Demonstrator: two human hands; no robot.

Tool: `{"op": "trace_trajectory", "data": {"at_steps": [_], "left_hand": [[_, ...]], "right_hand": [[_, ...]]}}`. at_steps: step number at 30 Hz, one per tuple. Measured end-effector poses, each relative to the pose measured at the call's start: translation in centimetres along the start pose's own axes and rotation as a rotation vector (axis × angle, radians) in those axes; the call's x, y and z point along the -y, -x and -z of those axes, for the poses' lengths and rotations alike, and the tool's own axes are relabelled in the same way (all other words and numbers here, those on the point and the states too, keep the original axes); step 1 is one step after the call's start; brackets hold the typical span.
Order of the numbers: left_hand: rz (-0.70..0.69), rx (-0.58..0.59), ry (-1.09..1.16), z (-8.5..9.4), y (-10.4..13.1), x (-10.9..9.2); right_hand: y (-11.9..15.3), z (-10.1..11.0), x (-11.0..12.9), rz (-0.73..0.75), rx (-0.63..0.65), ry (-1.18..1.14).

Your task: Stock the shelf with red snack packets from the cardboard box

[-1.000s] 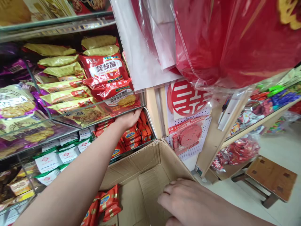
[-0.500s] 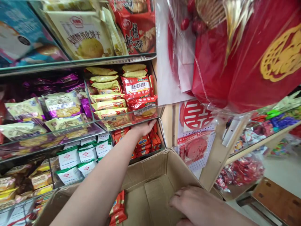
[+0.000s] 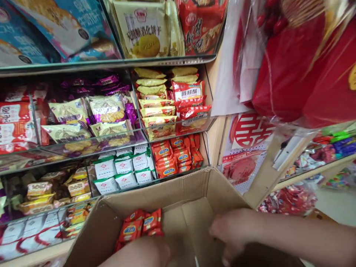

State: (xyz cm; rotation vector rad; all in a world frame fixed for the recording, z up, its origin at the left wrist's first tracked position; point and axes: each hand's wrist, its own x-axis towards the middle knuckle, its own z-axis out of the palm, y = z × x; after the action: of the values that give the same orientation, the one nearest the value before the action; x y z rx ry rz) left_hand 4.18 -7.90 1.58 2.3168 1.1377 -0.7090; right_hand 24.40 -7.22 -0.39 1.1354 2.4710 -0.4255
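Observation:
Small red snack packets lie in a pile at the left side of an open cardboard box. Over the near edge of that pile is my left hand, blurred, its fingers hidden from view. My right hand hangs over the right part of the box, smeared a little by motion, with its fingers apart and nothing seen in them. Matching red packets are stacked in a shelf compartment just beyond the box's far wall.
White-and-green packets fill the compartment left of the red ones. Above sit walnut biscuit packs behind a clear shelf lip. Red wrapped decorations hang at the upper right, and a wooden upright ends the shelving.
My left hand has come back from the red packets' compartment down into the box. The view has shifted left, showing more of the pile in the box. My right hand stays over the box.

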Motion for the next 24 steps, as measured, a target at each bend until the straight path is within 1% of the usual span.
{"op": "trace_trajectory", "data": {"at_steps": [1, 2, 3, 5, 7, 9, 11, 13, 15, 17, 20, 22, 24], "left_hand": [[0.084, 0.006, -0.022, 0.0, -0.1, 0.4], [0.133, -0.011, -0.024, 0.3, -0.4, 0.9], [0.142, -0.035, -0.004, 0.7, -0.7, 1.4], [0.151, -0.067, 0.051, 1.9, -1.4, 3.0], [0.151, -0.119, 0.104, 2.6, -2.0, 4.9], [0.165, -0.153, 0.153, 2.9, -2.2, 6.8], [0.175, -0.205, 0.193, 2.8, -2.2, 8.0], [0.148, -0.233, 0.232, 2.6, -2.2, 8.4], [0.097, -0.228, 0.27, 2.3, -2.3, 8.5], [0.069, -0.22, 0.319, 1.9, -2.5, 8.8], [0.085, -0.226, 0.371, 1.5, -2.9, 10.0], [0.08, -0.238, 0.451, 1.1, -3.1, 10.8], [0.072, -0.268, 0.525, 0.8, -3.3, 11.3]], "right_hand": [[-1.2, 0.6, 0.8, -0.004, 0.119, 0.023], [-2.4, 0.9, 1.6, 0.034, 0.201, -0.01], [-3.7, 0.9, 2.4, 0.081, 0.218, -0.066], [-6.1, -0.1, 4.0, 0.176, 0.186, -0.212], [-7.8, -2.1, 5.5, 0.237, 0.156, -0.356], [-9.0, -4.1, 6.7, 0.234, 0.188, -0.487], [-9.9, -5.7, 7.9, 0.172, 0.191, -0.653], [-11.1, -6.7, 9.4, 0.083, 0.134, -0.847], [-12.4, -7.3, 11.0, -0.005, 0.077, -1.004], [-13.8, -7.6, 12.8, -0.116, 0.043, -1.067], [-15.4, -7.7, 15.2, -0.251, -0.01, -1.086], [-16.0, -7.6, 16.2, -0.377, -0.004, -1.11], [-16.2, -7.2, 16.5, -0.473, 0.026, -1.138]]}}
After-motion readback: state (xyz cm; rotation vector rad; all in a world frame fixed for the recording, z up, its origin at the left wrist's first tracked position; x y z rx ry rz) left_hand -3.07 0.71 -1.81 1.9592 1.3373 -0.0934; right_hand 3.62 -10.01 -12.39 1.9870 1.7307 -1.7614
